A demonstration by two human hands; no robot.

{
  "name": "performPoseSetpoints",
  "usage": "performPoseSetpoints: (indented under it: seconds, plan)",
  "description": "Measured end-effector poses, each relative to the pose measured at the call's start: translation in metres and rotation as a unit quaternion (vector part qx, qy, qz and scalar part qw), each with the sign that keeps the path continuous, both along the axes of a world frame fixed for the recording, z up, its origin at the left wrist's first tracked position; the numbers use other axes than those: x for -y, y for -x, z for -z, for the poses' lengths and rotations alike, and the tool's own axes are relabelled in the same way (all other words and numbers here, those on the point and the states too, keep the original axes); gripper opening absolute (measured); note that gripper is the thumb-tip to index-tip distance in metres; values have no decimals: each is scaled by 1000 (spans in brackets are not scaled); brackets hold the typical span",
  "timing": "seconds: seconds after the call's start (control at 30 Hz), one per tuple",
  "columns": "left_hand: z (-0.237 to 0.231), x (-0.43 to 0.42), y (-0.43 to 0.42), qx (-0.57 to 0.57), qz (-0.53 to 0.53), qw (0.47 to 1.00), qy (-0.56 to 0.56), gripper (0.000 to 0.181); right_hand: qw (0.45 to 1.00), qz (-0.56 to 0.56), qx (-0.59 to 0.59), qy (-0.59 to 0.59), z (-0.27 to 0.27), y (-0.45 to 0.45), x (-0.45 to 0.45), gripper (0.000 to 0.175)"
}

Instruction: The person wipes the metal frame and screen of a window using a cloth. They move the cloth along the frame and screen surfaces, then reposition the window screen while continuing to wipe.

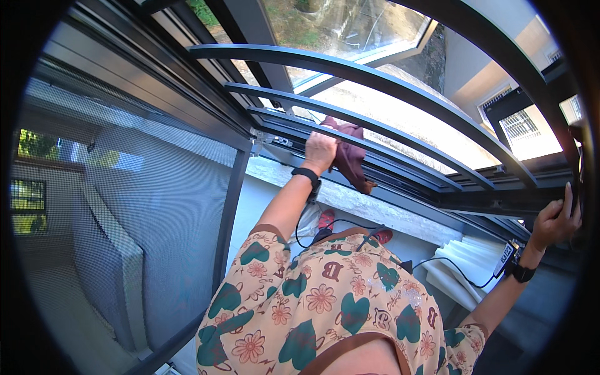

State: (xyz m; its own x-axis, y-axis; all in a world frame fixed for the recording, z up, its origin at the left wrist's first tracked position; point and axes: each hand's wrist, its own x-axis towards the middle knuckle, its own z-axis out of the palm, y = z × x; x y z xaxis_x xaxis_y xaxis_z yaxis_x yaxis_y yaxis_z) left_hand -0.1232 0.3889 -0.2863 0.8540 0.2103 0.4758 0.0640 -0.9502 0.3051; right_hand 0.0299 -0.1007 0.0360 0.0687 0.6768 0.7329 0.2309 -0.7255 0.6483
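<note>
My left hand (321, 152), with a black band at the wrist, is closed on a maroon cloth (350, 157). It reaches past the lowest guard bar (398, 157) to the dark window track, where the cloth is bunched and hangs down on the room side. Out at the right edge of the view, my right hand (555, 224) grips a dark window frame (569, 164), one finger pointing up along it. Shadow hides part of that grip. A small labelled device (506, 255) sits at my right wrist with a black cable (461, 272) attached.
Several curved metal guard bars (337, 61) cross the opening. An outward-opened glass sash (347, 37) stands beyond them. To my left is a framed insect screen (187, 225). Below the track runs a stone sill (389, 206); white folded material (445, 274) lies at right.
</note>
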Motion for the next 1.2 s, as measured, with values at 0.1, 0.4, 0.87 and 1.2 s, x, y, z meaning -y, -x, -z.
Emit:
performPoseSetpoints:
  seconds: [0.1,0.4,0.87,1.2]
  plan:
    - [-7,-19,15,-40,-121,975,182,15,999,-26,-10,-37,5,0,3,32]
    - [-55,-39,64,442,-233,592,632,49,999,0,-5,-41,2,8,28,31]
    - [-42,-89,51,18,-153,988,6,18,998,7,48,-38,-14,24,16,29]
    - [-38,-59,31,-7,-200,980,4,12,997,-31,37,-60,-10,18,10,29]
